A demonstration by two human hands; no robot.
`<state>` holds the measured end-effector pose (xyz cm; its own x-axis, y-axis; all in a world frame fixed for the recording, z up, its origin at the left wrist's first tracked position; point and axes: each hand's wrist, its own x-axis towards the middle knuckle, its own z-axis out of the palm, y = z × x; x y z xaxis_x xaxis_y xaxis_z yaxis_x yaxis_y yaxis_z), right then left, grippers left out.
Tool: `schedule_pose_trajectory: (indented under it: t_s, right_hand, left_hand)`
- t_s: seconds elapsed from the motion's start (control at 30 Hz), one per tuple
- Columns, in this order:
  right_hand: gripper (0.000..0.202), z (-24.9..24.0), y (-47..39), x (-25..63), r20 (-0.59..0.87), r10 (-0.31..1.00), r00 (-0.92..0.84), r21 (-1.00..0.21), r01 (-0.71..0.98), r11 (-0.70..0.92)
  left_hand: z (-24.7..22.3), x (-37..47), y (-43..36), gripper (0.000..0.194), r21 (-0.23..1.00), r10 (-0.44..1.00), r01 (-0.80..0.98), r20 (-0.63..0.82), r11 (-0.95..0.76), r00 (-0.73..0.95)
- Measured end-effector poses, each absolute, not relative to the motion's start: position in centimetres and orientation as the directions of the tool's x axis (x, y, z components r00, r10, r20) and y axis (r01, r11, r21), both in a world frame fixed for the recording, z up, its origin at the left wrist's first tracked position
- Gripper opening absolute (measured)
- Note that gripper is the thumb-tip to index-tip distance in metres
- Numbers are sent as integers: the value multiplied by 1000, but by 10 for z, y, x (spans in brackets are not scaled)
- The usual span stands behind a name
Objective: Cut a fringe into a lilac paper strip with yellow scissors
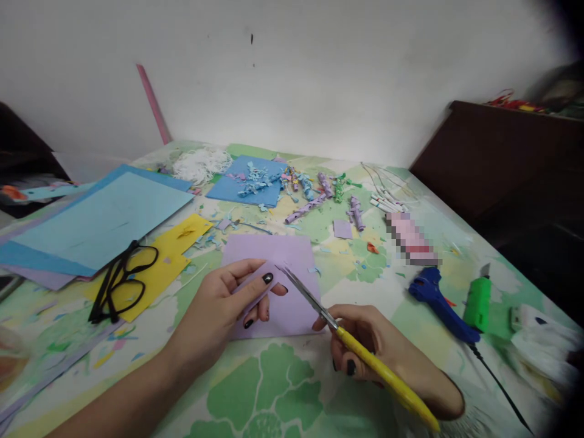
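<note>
A white wall [319,79] backs a surface [264,395] covered in green-and-white floral print. Near the middle of its near edge, the left hand [221,298] pinches a narrow piece of lilac paper [262,271] between thumb and fingers, apparently to steady it and leave its end exposed. The right hand [376,331] is closed around the yellow handles of metal-bladed scissors [327,316], tips at that end; whether they touch is unclear. Underneath lies a square lilac sheet [303,298]. Toward the left edge, black-framed glasses [125,283] rest on yellow paper [171,264]; toward the right edge, a blue glue gun [440,304], probably parked within reach. Curled paper rolls [306,208] lie toward the far edge, seemingly set aside.
</note>
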<state>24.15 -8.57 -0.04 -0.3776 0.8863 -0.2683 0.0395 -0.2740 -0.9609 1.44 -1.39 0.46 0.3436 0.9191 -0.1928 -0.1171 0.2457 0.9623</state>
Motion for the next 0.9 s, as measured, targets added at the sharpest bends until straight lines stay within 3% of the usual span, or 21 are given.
schedule_pose_trajectory:
  t_s: [0.1, 0.2, 0.27, 0.33, 0.43, 0.57, 0.73, 0.83, 0.9]
  right_hand:
    - [48, 6, -86, 246, -320, 879, -353, -947, 101, -304]
    - [37, 6, -82, 249, -337, 900, -276, -930, 246, -273]
    - [26, 2, -77, 250, -248, 957, -148, -873, 462, -155]
    - [20, -6, -73, 252, -84, 996, -2, -672, 739, -55]
    - [24, -19, -69, 257, 17, 994, 106, -567, 820, -77]
    - [43, -28, -67, 261, 123, 986, 112, -562, 827, -24]
    - [30, -24, -68, 263, 228, 966, 120, -675, 734, 68]
    - [22, -18, -71, 257, 239, 961, 137, -800, 589, 115]
    - [22, -17, -72, 249, 191, 978, 90, -890, 435, 134]
  left_hand:
    - [7, 14, -15, 14, 960, 926, -132, -195, 249, 323]
    - [7, 13, -14, 14, 960, 933, -133, -198, 247, 300]
    - [7, 14, -13, 13, 958, 932, -131, -207, 254, 298]
    - [6, 14, -12, 14, 952, 923, -127, -229, 279, 311]
    - [5, 15, -11, 14, 944, 910, -124, -253, 307, 327]
    - [4, 15, -11, 13, 947, 906, -106, -252, 304, 341]
    - [9, 17, -14, 17, 982, 931, 74, -189, 174, 314]
    - [5, 19, -20, 15, 919, 958, 345, 95, -189, 272]
    - [-2, 20, -25, 14, 708, 858, 485, 407, -513, 315]
